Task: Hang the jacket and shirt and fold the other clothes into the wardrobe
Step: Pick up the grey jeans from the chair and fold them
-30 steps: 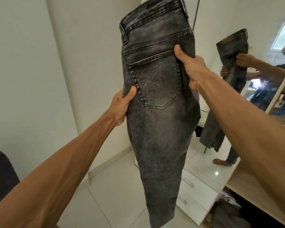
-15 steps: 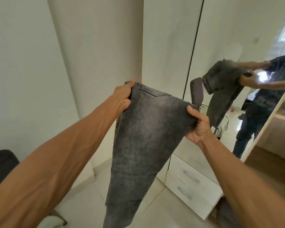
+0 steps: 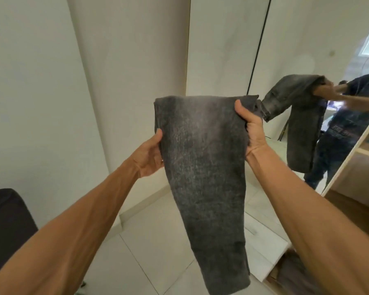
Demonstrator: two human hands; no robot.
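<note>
Folding jeans (image 3: 202, 167) in mid-air: left hand (image 3: 148, 154) pinched the left edge, right hand (image 3: 251, 128) gripped the top right corner, cloth hung between and below both. Next move likely needed another fold, then a reach rightward to the wardrobe shelf (image 3: 366, 167).

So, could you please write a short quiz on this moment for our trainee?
1. True or false: the left hand and the right hand each hold a side edge of the grey jeans.
2. Where do the jeans show a second time? A) in the mirror on the right B) on a hanger C) in a drawer
3. Fill in: the jeans are doubled over at the top, and the rest hangs ___.
Key: 1 true; 2 A; 3 down.
</note>
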